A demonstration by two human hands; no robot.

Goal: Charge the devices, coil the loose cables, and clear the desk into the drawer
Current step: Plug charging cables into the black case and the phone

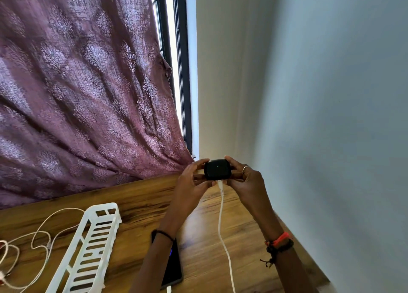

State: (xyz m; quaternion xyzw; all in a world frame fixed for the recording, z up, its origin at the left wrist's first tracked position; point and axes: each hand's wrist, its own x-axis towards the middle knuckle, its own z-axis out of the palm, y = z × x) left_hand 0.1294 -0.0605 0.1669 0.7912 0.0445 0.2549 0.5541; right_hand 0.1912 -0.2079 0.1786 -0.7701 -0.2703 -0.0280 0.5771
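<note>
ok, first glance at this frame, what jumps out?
The small black rounded case, gripped by the left hand and right hand above the wooden desk, with a thick white cable plugged into its lower edge. Next, the purple patterned curtain filling the upper left, and the white slatted plastic tray on the desk at lower left.

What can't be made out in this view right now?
Head view only.
Black phone lying flat: the left forearm hides part of its screen.
How deep the thick white cable plug sits in the small black case: left hand and right hand crowd it.
Thin white tangled cables: cut off at the left edge.
Drawer: out of frame.
</note>
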